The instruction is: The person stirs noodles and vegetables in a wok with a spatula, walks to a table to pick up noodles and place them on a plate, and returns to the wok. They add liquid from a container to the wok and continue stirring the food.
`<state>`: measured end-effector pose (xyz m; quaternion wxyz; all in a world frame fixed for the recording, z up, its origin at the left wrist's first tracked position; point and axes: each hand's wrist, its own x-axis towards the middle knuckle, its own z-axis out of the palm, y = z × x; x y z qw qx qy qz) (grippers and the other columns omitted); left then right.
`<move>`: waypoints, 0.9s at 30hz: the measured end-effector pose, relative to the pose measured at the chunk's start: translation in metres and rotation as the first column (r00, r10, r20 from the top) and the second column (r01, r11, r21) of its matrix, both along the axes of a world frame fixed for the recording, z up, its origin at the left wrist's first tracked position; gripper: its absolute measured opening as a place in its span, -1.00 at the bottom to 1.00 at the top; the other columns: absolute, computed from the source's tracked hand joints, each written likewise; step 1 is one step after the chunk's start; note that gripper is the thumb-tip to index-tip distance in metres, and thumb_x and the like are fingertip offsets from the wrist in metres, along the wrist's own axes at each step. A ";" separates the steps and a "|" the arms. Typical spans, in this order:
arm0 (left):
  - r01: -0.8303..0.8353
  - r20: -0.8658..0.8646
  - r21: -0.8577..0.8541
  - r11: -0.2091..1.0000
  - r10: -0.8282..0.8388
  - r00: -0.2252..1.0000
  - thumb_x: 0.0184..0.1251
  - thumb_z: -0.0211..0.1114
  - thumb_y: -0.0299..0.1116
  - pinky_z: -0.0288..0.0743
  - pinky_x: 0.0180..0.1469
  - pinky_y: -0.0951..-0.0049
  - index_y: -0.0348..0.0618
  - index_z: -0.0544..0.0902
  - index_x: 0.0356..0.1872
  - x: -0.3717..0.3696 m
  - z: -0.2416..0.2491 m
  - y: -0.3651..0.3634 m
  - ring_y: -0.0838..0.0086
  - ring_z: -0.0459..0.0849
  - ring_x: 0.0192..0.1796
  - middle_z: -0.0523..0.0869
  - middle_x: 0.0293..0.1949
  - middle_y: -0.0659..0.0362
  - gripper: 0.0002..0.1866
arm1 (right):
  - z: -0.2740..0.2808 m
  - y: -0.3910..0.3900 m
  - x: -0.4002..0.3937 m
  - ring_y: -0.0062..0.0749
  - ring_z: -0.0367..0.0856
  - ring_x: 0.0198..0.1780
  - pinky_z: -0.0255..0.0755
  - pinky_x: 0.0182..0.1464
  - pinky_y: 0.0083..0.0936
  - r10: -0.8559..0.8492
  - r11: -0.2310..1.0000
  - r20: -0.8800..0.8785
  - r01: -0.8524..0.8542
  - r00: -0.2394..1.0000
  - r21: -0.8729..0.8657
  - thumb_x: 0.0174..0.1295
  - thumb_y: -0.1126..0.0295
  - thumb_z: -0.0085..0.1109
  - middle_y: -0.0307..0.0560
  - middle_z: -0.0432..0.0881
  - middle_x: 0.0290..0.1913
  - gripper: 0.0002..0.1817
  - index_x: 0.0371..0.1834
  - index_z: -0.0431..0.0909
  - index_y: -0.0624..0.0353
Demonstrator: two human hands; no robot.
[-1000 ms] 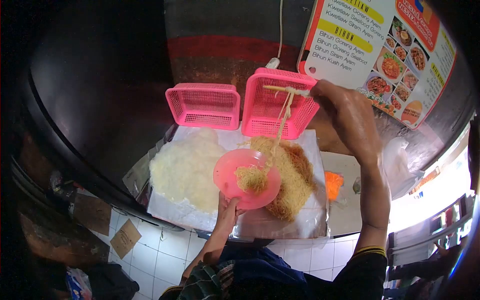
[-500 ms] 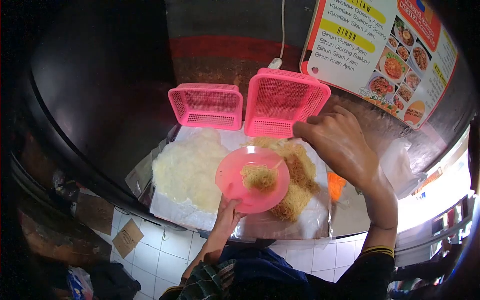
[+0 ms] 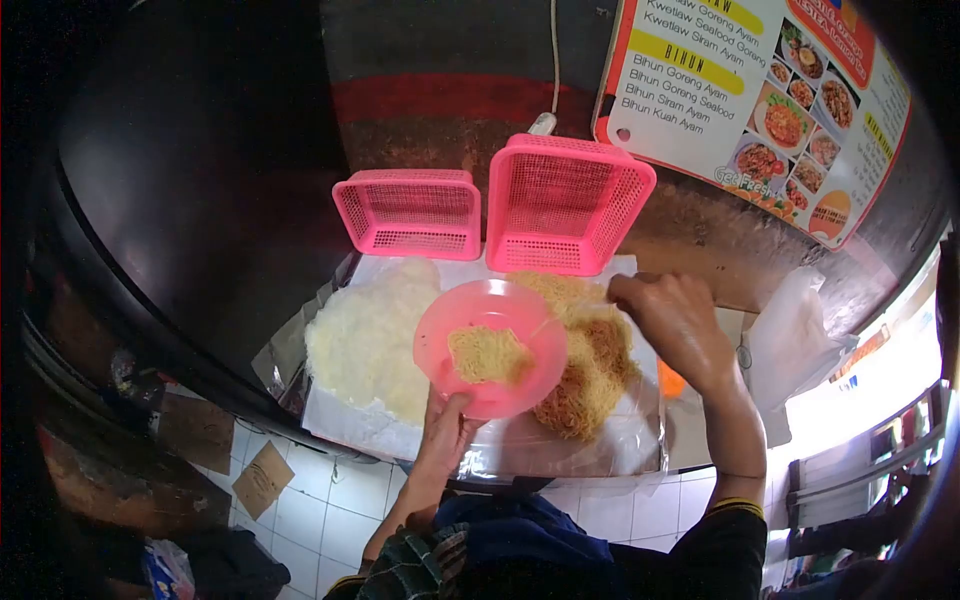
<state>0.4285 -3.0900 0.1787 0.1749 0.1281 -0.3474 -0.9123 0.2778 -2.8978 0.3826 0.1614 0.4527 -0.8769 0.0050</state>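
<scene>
Two pink mesh baskets (image 3: 408, 212) (image 3: 566, 203) at 12 o'clock, side by side, tipped up against the dark wall. Heap of white noodles (image 3: 366, 335) at 9 o'clock of the tray's middle, on a clear plastic sheet (image 3: 610, 440). Menu board (image 3: 760, 95) at 1–2 o'clock, tilted, listing kwetiaw and bihun dishes with food photos. White cord and plug (image 3: 545, 118) hung down the wall at 12. Orange item (image 3: 670, 380) at 3 o'clock, mostly hidden. Crumpled white plastic bag (image 3: 790, 325) at 3. White floor tiles (image 3: 310, 495) and cardboard scrap (image 3: 263, 478) at 7–8.
</scene>
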 end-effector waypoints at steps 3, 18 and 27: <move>-0.038 -0.008 0.074 0.997 0.039 0.999 0.28 -0.06 -0.65 0.60 0.11 0.32 -0.12 0.16 0.37 0.009 0.007 -0.011 0.29 0.54 0.18 0.46 0.20 0.02 -0.41 | -0.018 0.012 -0.003 -0.07 0.65 -0.36 0.45 -0.34 -0.20 -0.202 0.979 -0.049 0.200 0.978 -0.044 0.18 0.34 0.10 0.01 0.66 -0.43 -0.89 -0.33 0.62 0.02; -0.244 0.088 -0.242 0.939 0.271 0.958 0.25 0.02 -0.52 0.52 -0.43 0.68 -0.14 0.25 0.33 0.041 0.021 -0.036 0.55 0.65 -0.20 0.58 0.05 0.10 -0.44 | -0.240 0.011 -0.096 -0.50 0.52 -0.36 0.42 -0.27 -0.48 0.283 0.725 0.716 0.346 0.639 -0.595 0.23 0.28 0.12 -0.16 0.57 -0.43 -0.81 -0.23 0.60 0.13; -0.285 0.100 -0.206 0.936 0.310 0.945 0.24 0.00 -0.56 0.44 -0.52 0.73 -0.12 0.23 0.35 0.048 -0.002 -0.046 0.61 0.62 -0.28 0.58 0.05 0.09 -0.42 | -0.057 0.027 -0.098 -0.59 0.51 -0.29 0.39 -0.20 -0.59 0.309 0.686 0.473 0.152 0.825 -0.712 0.26 0.40 0.14 -0.21 0.59 -0.37 -0.83 -0.21 0.56 0.29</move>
